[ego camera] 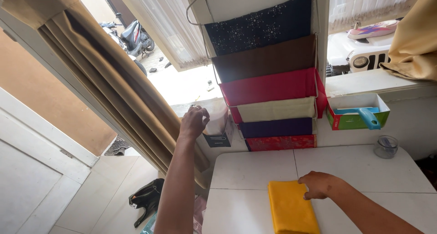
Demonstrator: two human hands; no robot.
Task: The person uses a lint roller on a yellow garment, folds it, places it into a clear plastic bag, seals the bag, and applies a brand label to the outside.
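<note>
Yellow folded cloth [291,207] lies on the white bench [364,170], its long axis running away from the person toward the hanging stack of folded fabrics [268,86]. The right hand [318,184] rests on the cloth's far right corner, fingers curled together and pressing down, forearm coming in low from the right. The left hand [193,121] is well apart, raised with the arm stretched up left of the cloth, fingers closed around something small beside a white container [217,115] on the window ledge.
</note>
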